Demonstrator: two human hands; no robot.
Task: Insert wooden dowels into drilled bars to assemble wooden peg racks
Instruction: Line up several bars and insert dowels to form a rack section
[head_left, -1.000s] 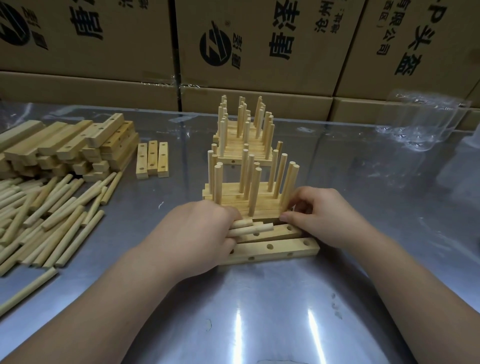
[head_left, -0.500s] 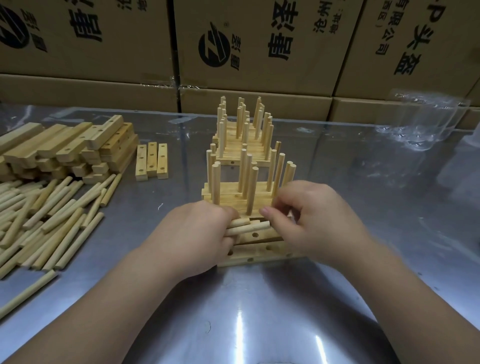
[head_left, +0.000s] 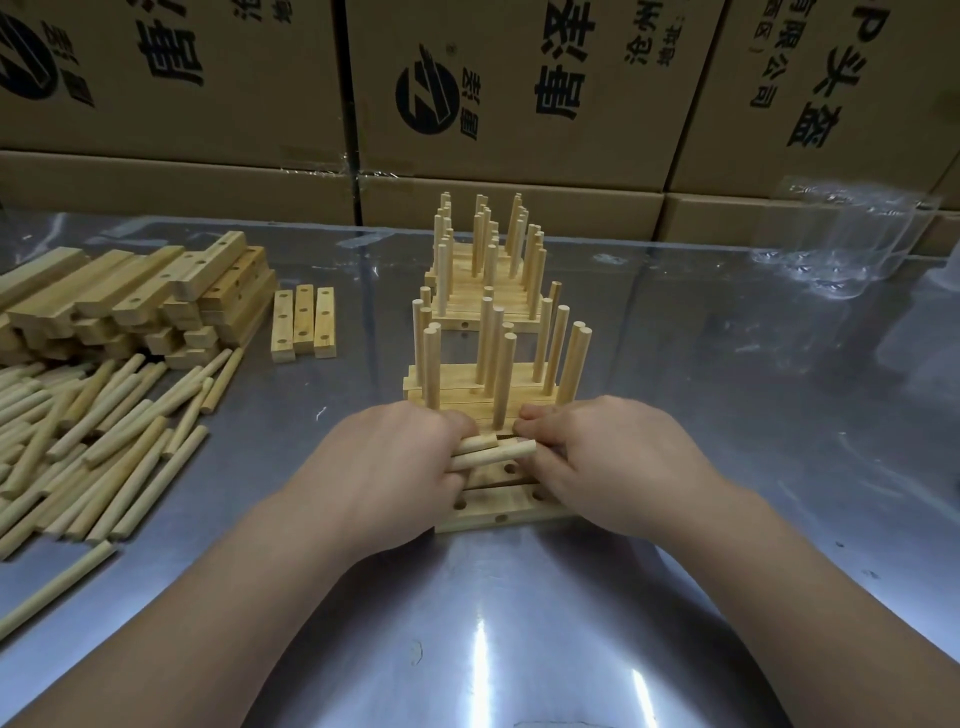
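My left hand (head_left: 400, 462) grips a small bundle of loose dowels (head_left: 493, 452), which stick out to the right between both hands. My right hand (head_left: 608, 457) curls over the right end of two drilled bars (head_left: 493, 506) lying flat on the table, its fingertips at the tips of the held dowels. Just behind the hands stands a finished peg rack (head_left: 493, 374) with upright dowels. A second group of finished racks (head_left: 488, 260) stands further back. The right end of the bars is hidden under my right hand.
A heap of loose dowels (head_left: 98, 431) lies at the left, with a stack of drilled bars (head_left: 140, 301) behind it and three short bars (head_left: 304, 322) beside. Cardboard boxes (head_left: 519, 88) wall the back. Clear plastic (head_left: 852, 239) sits at the back right. The metal table (head_left: 519, 623) is shiny.
My right hand has moved left from the bars' right end to sit over them, close to the left hand. The bars shifted a little left. The left hand stays with its dowels.
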